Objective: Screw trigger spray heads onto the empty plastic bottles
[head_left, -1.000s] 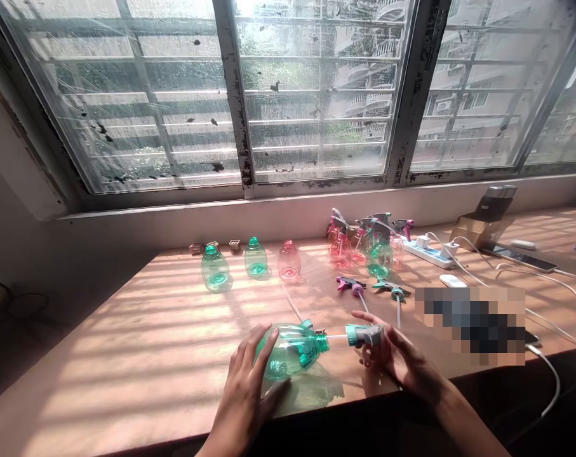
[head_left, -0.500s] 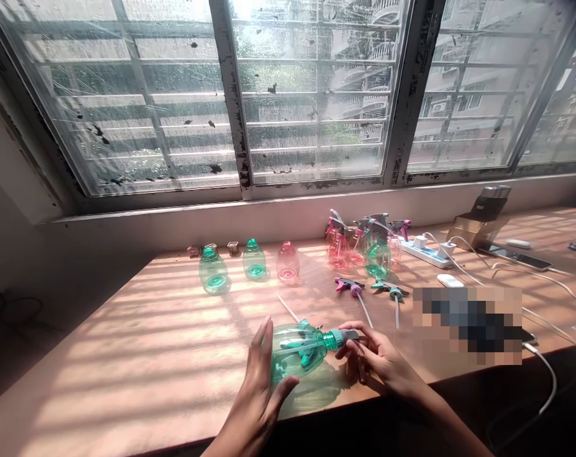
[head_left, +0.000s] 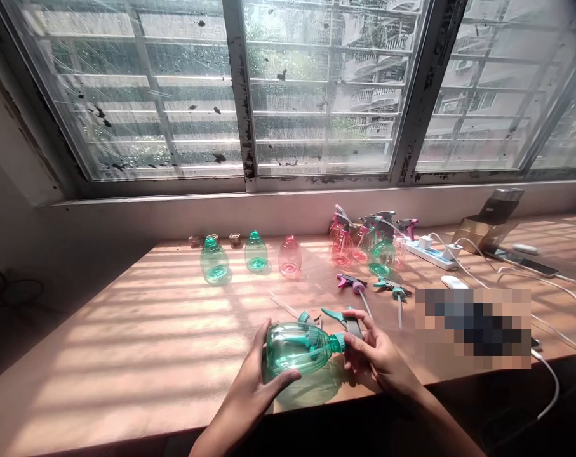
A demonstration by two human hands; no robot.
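In the head view, the left forearm is slanted up from the bottom edge toward the right, and the left hand [head_left: 256,371] is cupped around the base end of a green bottle [head_left: 290,352]. The left thumb is laid along the bottle's near, lower side, while the fingers are largely hidden behind it. The right forearm is angled up and leftward from the lower right corner. By the right hand [head_left: 376,352] a spray head [head_left: 354,327] is gripped, with the index finger extended over its top, the thumb set close to the collar [head_left: 340,341] and the remaining fingers curled below.

The bottle is held on its side between the two hands, its base against the left palm and its neck pointed right, toward the right fingertips. The collar is seated at the neck; how tightly it is screwed cannot be told. The trigger [head_left: 333,314] is turned away toward the window [head_left: 316,95]. Just behind the bottle, a loose spray head [head_left: 305,317] is partly seen through the green wall.
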